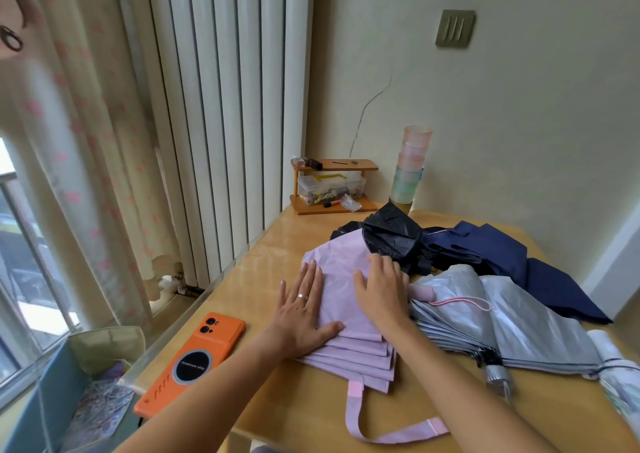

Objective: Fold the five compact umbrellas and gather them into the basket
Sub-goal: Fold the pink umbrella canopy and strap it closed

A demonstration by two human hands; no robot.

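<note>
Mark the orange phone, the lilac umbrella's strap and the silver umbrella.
orange phone point(194, 366), head view, round back badge.
lilac umbrella's strap point(355, 411), head view, straight run.
silver umbrella point(519, 328), head view, canopy fabric.

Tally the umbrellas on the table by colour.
Lilac umbrella: 1
Black umbrella: 1
Navy umbrella: 1
Silver umbrella: 1
White umbrella: 1, partly cut off at the right edge
Total: 5
</note>
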